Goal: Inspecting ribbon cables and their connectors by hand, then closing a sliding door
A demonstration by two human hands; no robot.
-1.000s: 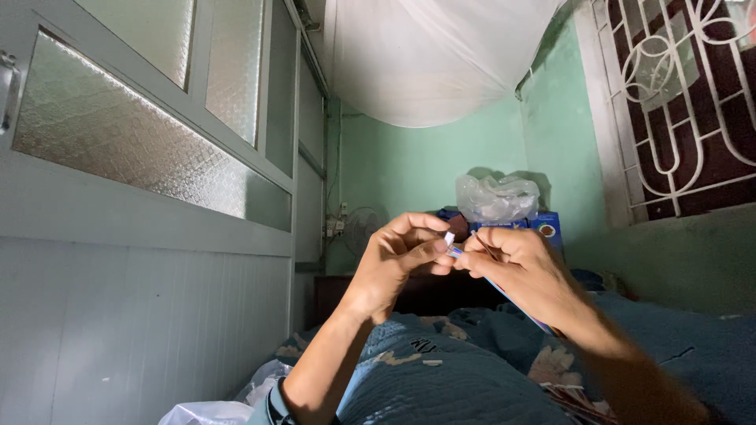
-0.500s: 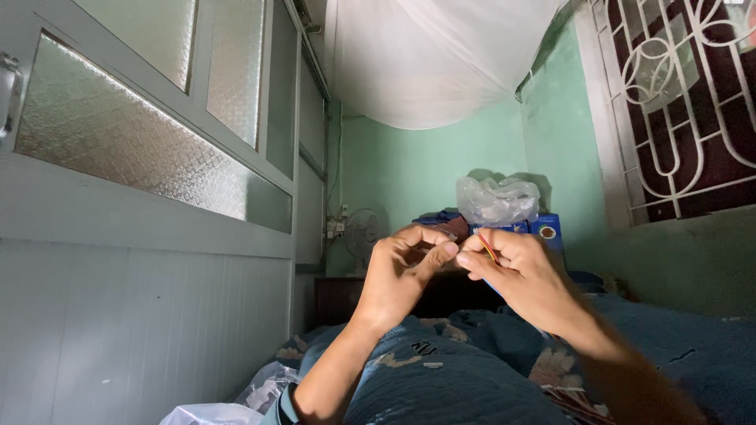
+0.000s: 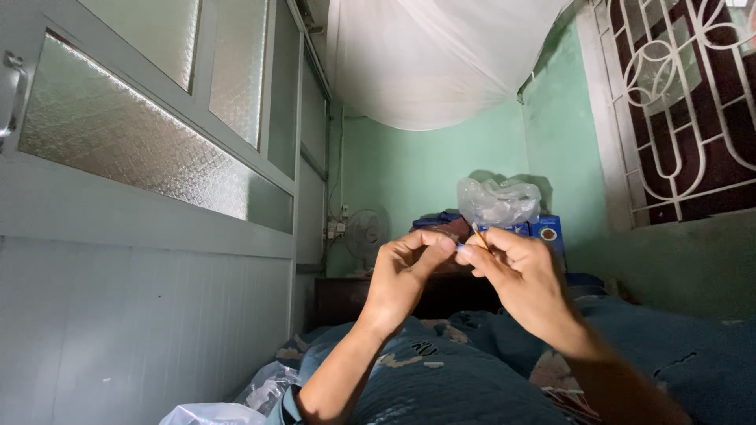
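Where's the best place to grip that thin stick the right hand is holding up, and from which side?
Probably at its lower end, as the right hand does now: thumb and forefinger pinch the thin stick from both sides. It is slender and tilted, its free upper end pointing up-left, so come from below-right. The left hand meets it fingertip to fingertip.

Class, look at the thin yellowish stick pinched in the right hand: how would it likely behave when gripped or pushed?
The stick looks slender, so probably light and easily snapped. The right hand pinches it with fingertips only, so it may slip or pivot if pushed.
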